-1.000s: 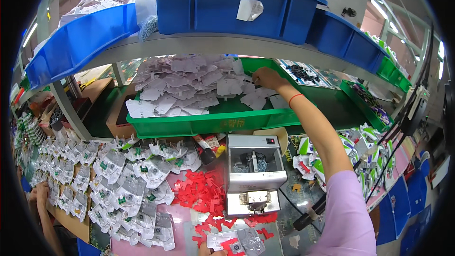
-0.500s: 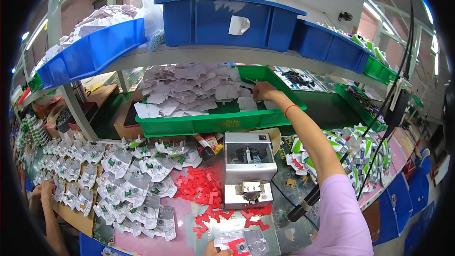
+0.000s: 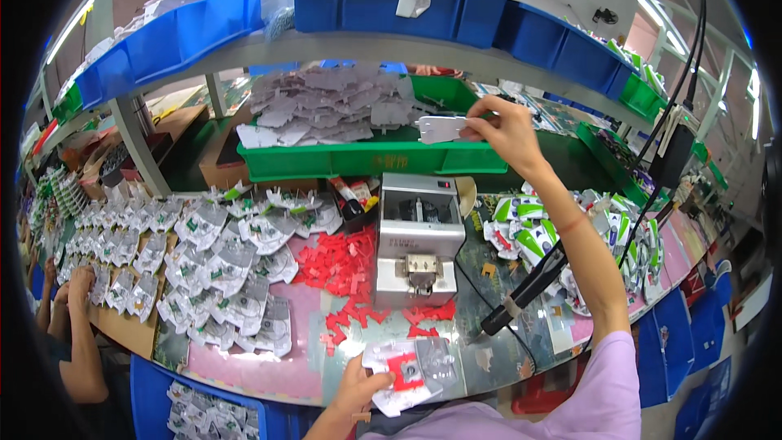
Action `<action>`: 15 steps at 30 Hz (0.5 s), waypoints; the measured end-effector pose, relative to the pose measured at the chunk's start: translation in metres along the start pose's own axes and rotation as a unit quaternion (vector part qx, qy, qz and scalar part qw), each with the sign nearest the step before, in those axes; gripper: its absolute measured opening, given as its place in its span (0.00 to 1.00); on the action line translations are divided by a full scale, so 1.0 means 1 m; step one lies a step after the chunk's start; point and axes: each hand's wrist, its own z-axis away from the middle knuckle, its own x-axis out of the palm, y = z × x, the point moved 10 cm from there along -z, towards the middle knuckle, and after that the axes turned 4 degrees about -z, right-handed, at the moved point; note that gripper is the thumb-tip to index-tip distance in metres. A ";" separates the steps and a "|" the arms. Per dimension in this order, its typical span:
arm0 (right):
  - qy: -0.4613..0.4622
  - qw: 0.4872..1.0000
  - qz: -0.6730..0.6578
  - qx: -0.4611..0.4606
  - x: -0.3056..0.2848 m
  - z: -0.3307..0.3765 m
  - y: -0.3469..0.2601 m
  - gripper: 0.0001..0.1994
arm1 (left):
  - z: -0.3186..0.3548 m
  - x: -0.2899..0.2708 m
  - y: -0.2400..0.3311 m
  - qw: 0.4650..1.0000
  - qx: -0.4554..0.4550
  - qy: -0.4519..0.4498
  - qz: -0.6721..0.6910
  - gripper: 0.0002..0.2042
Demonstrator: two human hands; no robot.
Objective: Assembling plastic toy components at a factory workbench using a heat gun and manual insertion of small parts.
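Long green plastic tray (image 3: 358, 159) is sitting heaped with white cards behind the grey metal desktop machine (image 3: 417, 240). Right hand (image 3: 507, 129) is pinching a flat white plastic card (image 3: 442, 128) over the tray; left hand (image 3: 358, 383) is gripping a clear blister pack with red insert (image 3: 410, 368) at the bench edge.

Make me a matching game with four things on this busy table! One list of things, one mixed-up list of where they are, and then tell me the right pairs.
Things:
1. flat white piece
2. clear pack with a red part
3. grey machine
4. green tray

Places:
A. full of white pieces, behind the machine
B. pinched in the right hand, up over the tray
C. held by the left hand at the near table edge
D. middle of the table, among red bits

Pairs: 1-B, 2-C, 3-D, 4-A
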 end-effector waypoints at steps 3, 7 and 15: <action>0.013 0.996 -0.086 0.004 -0.005 0.052 -0.036 0.02 | -0.004 0.009 0.018 1.000 0.009 0.008 0.010 0.20; 0.043 0.990 -0.133 0.024 -0.013 0.131 -0.069 0.06 | -0.010 0.025 0.028 0.999 0.011 0.020 0.038 0.19; 0.081 0.992 -0.029 -0.092 -0.010 0.251 -0.107 0.09 | -0.005 0.070 0.015 1.000 -0.014 -0.026 -0.002 0.17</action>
